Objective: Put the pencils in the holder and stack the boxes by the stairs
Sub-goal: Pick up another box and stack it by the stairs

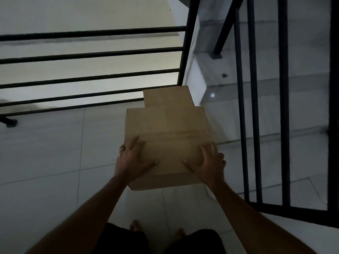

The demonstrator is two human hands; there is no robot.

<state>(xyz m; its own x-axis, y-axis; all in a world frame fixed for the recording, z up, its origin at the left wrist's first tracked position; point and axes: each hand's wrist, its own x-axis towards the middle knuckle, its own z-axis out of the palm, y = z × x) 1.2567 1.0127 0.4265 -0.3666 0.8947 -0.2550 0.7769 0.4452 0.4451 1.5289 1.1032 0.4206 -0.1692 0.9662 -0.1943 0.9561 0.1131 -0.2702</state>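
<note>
Boxes half stacked at best: large brown cardboard box [165, 136] held above the pale tiled landing floor [45, 143], beside the black metal stair railing [251, 107], not yet set down. Left hand [132, 160] and right hand [209, 162] grasping its near corners, thumbs on top, fingers wrapped over the sides. Smaller brown cardboard box [167, 97] beyond, partly hidden. Long axis running away from the person, toward the smaller box. No pencils or holder visible.

Matt brown cardboard boxes [165, 129]; glossy pale floor tiles [45, 153]; black painted metal railing [91, 54].
</note>
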